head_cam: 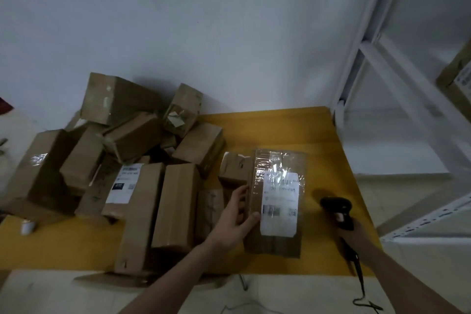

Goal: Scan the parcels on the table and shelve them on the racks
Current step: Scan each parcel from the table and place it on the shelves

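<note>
A flat brown parcel [257, 186] with a white shipping label lies on the yellow table [321, 140] at the right. My left hand [237, 214] grips its left edge, thumb resting on top near the label. My right hand [356, 233] holds a black barcode scanner [337, 208] just to the right of that parcel, its head pointing toward the label. A pile of several brown cardboard parcels [132, 135] covers the left half of the table; one of them shows a white label [125, 183].
A white metal rack [377, 58] stands to the right of the table, with a cardboard box [456, 76] on one shelf. The scanner's cable [359, 278] hangs past the table's near edge. A small white roll [26, 227] sits at the table's left edge.
</note>
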`<action>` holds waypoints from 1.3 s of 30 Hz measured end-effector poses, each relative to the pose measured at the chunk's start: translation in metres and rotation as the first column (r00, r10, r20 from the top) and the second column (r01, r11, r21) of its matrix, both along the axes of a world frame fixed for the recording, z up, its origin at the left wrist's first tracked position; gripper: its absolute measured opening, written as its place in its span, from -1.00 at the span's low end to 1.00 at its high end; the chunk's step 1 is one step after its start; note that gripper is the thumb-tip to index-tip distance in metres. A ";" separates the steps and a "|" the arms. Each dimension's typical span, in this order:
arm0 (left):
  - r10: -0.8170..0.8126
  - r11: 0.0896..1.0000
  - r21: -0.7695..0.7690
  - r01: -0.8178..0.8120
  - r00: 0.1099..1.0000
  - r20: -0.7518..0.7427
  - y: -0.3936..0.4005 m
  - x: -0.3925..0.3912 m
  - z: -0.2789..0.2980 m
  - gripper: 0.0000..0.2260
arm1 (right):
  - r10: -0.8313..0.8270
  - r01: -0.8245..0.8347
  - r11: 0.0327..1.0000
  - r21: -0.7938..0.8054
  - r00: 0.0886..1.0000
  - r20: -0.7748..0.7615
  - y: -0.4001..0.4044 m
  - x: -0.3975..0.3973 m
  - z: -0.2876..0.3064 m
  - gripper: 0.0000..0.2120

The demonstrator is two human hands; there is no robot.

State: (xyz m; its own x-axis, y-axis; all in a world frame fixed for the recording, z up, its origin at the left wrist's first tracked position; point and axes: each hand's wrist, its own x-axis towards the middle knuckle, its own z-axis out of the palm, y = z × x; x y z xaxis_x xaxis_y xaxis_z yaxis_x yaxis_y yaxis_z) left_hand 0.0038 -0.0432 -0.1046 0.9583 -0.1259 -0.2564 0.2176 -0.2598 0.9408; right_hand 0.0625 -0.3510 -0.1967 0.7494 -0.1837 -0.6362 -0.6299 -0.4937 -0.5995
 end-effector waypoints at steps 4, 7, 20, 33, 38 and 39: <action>0.004 1.000 0.023 -0.005 0.999 0.032 -0.002 0.006 0.005 -0.36 | -0.038 0.031 0.995 0.100 0.997 0.062 0.009 -0.009 0.044 -0.77; 0.000 0.999 0.034 -0.002 0.998 0.066 -0.006 0.012 0.012 -0.42 | -0.078 0.039 0.980 0.197 0.978 0.192 0.023 -0.026 0.099 -0.72; -0.006 1.000 0.006 0.005 0.983 0.186 -0.020 0.018 0.026 -0.44 | -0.090 -0.078 0.944 0.322 0.874 0.477 0.117 -0.104 0.229 -0.65; -0.036 0.999 0.001 0.036 0.979 0.201 -0.010 0.012 0.024 -0.47 | -0.105 -0.024 0.957 0.290 0.901 0.421 0.129 -0.117 0.226 -0.73; -0.052 0.999 -0.001 0.054 0.979 0.196 -0.006 0.011 0.026 -0.47 | -0.115 -0.018 0.954 0.299 0.901 0.419 0.129 -0.118 0.222 -0.74; -0.054 0.998 -0.003 0.055 0.980 0.194 -0.004 0.011 0.026 -0.47 | -0.122 -0.013 0.954 0.299 0.896 0.426 0.128 -0.119 0.221 -0.74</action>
